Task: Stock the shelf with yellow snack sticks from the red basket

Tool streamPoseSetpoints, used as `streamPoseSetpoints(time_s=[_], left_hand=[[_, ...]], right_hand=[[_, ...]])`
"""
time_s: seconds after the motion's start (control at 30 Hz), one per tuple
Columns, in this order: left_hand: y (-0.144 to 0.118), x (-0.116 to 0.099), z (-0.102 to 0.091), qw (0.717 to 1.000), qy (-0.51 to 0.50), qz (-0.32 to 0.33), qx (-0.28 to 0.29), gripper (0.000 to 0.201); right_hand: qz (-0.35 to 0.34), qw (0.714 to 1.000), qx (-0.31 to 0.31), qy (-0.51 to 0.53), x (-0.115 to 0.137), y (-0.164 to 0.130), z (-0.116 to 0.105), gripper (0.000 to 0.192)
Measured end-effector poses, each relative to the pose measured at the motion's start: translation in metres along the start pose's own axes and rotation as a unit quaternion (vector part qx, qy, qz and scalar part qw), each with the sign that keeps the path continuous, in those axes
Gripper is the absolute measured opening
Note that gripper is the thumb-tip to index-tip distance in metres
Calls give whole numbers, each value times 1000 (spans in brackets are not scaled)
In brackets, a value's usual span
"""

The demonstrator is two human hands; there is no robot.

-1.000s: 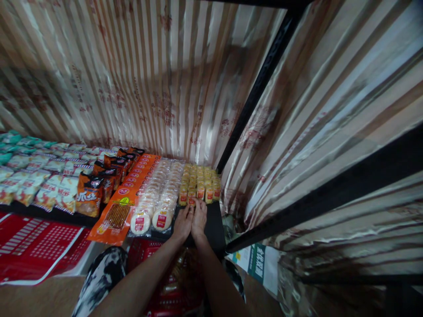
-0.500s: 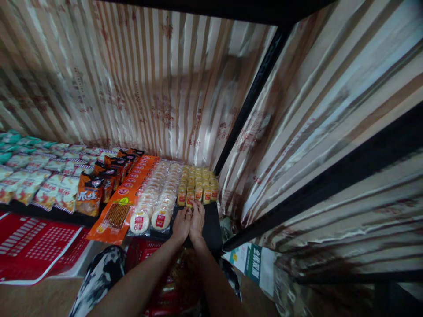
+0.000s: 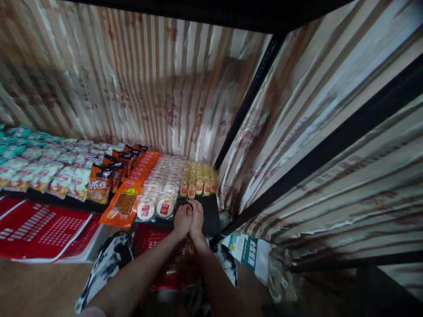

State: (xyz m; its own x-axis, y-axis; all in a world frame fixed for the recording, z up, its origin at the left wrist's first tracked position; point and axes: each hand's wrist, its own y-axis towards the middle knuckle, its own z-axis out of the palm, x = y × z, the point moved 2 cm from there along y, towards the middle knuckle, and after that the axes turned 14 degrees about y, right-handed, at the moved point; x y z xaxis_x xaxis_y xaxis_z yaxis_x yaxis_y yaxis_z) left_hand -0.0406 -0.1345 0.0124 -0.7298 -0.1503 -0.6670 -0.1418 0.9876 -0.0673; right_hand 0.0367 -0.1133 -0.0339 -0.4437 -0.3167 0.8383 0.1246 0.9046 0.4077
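Both together now, left hand (image 3: 183,220) against right hand (image 3: 197,216) at the black shelf (image 3: 211,213), and whether they grip anything, I can't tell! Just beyond, at twelve o'clock, stand the yellow wrapped snacks (image 3: 198,181): likely light, crushable, slick-filmed, best taken gently by the sides.
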Motion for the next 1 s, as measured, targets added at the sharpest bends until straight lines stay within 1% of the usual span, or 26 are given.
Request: streamPoseSetpoints(time_s=[0.17,0.27,0.53,0.7,0.8,0.87,0.93,1.0], left_hand=[[-14,13,2,999,29,20,5,35],[-23,22,2,998,44,37,7,34],[-55,47,-2,995,76,70,-11,28],[-77,65,4,994,73,86,-2,26],[-86,75,12,994,84,68,30,27],[-90,84,20,992,98,44,66,29],[-93,93,28,988,115,19,104,31],[-94,104,36,980,137,-6,145,33]], right_hand=[[15,999,31,14,13,-20,0,39],[18,999,36,16,19,-33,1,38],[-18,998,65,-4,33,-71,0,32],[-49,996,81,2,30,-99,2,30],[-45,994,101,-6,19,-115,5,30],[-14,991,130,-36,9,-124,10,31],[32,981,178,-69,0,-132,16,33],[74,964,236,-94,-9,-138,22,32]])
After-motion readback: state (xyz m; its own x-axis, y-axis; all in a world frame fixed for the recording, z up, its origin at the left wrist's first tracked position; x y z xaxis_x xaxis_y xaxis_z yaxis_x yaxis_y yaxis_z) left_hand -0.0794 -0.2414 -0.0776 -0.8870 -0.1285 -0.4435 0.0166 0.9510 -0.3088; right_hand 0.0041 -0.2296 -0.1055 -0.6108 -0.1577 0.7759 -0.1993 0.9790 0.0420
